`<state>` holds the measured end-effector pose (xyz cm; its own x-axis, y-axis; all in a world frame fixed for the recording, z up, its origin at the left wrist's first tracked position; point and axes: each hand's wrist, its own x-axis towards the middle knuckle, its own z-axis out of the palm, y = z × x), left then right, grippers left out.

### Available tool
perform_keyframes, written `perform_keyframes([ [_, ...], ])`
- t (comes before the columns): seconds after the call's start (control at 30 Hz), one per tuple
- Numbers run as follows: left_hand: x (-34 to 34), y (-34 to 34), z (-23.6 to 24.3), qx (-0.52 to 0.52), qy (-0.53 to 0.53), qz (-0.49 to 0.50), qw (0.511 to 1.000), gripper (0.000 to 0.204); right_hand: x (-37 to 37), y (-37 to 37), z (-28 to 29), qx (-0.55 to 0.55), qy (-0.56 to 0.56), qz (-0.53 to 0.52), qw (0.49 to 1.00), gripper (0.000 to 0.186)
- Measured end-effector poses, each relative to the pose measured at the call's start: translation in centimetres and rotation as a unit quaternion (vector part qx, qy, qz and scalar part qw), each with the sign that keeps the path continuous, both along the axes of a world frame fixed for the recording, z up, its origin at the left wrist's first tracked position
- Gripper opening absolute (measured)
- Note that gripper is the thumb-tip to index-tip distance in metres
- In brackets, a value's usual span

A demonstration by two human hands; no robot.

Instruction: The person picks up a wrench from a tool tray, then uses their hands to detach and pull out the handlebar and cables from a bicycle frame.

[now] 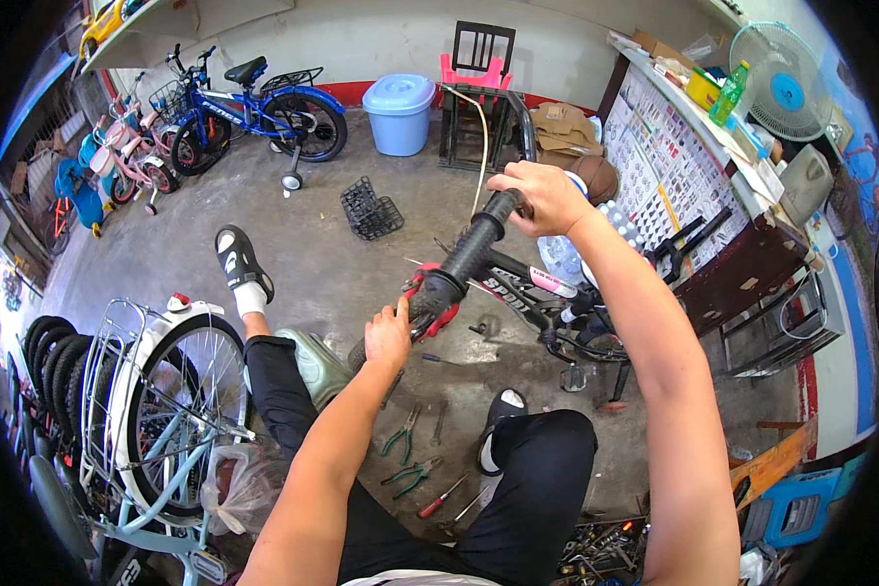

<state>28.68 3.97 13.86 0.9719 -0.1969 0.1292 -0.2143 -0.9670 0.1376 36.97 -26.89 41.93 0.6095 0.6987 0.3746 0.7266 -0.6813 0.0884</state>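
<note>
A small black bicycle frame (513, 301) is tilted before me. My right hand (540, 200) is closed on the upper end of a thick black textured tube (471, 244) at its front. My left hand (389, 335) is lower, index finger raised against the black front assembly and other fingers curled; what they hold is hidden. A red part (442, 317) shows beside it. Pliers with green handles (397, 438), a wrench (439, 422) and a red-handled screwdriver (438, 502) lie on the floor below, between my legs.
A pale blue bicycle (161, 459) and stacked tyres (54, 376) crowd the left. Behind are a blue bicycle (254, 117), pink bicycles (132, 156), a lidded blue bin (400, 117) and black baskets (371, 210). A cluttered counter (698, 273) stands right; loose tools (601, 552) lie lower right.
</note>
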Motion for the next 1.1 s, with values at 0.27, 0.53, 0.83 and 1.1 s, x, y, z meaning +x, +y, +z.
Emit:
perform_keyframes([
  [0.27, -0.9, -0.1, -0.6, -0.063, 0.001, 0.036, 0.997, 0.063, 0.6, 11.5, 4.8, -0.081, 0.226, -0.441, 0.865, 0.045],
  [0.53, -1.4, 0.4, -0.4, -0.06, 0.018, 0.032, 0.998, 0.062, -1.8, 9.8, 4.3, 0.098, 0.35, -0.397, 0.842, 0.04],
  [0.83, -1.0, -1.6, -0.6, -0.068, 0.054, 0.029, 0.996, 0.065, -1.7, 2.6, 3.4, -0.11, 0.178, -0.024, 0.978, 0.032],
  [1.1, -1.5, -1.8, -1.5, -0.05, 0.03, 0.027, 0.998, 0.064, 1.3, 10.0, 5.3, 0.096, 0.403, -0.476, 0.776, 0.038],
])
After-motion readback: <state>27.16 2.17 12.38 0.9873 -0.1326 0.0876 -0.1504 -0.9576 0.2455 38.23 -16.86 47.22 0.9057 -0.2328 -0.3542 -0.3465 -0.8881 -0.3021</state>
